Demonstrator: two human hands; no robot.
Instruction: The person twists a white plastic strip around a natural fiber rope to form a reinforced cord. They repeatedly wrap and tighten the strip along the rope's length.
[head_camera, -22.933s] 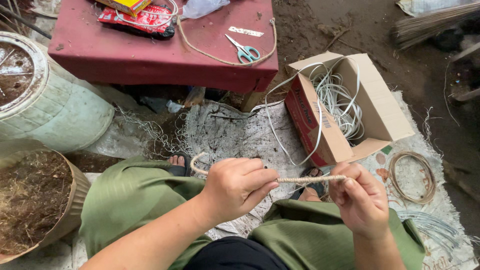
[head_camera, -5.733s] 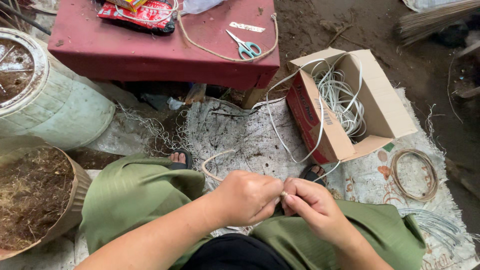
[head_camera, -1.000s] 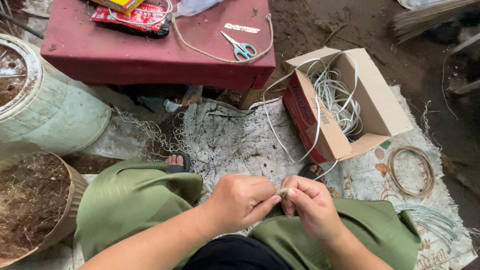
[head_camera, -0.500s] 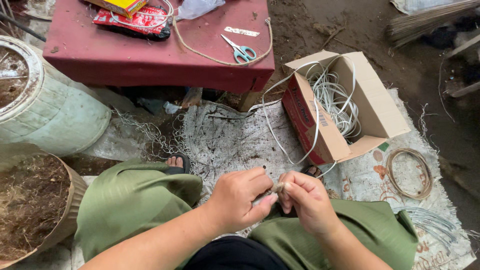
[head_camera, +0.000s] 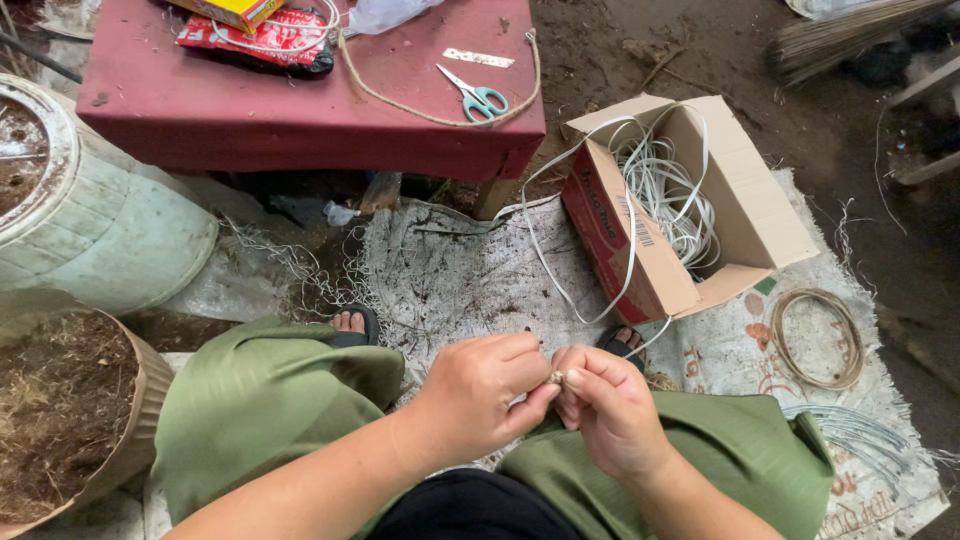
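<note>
My left hand (head_camera: 480, 395) and my right hand (head_camera: 608, 405) meet fingertip to fingertip above my lap, pinching a small pale bit of cord (head_camera: 555, 378) between them. A thin white cord (head_camera: 560, 270) runs from near my hands across the sack on the ground up into the open cardboard box (head_camera: 770, 215), where a loose bundle of white cords (head_camera: 670, 195) lies. My knees are covered by green cloth (head_camera: 265, 400).
A low red table (head_camera: 300, 110) ahead holds teal-handled scissors (head_camera: 478, 95), a tan rope, and red packets (head_camera: 260, 35). A pale green barrel (head_camera: 110, 220) and a basket of brown fibre (head_camera: 55, 420) stand at left. A coil of tan rope (head_camera: 815, 338) lies at right.
Over the last second my hands stayed together over my lap with small finger movements; long before, they were apart with a stretch of cord pulled taut between them.
</note>
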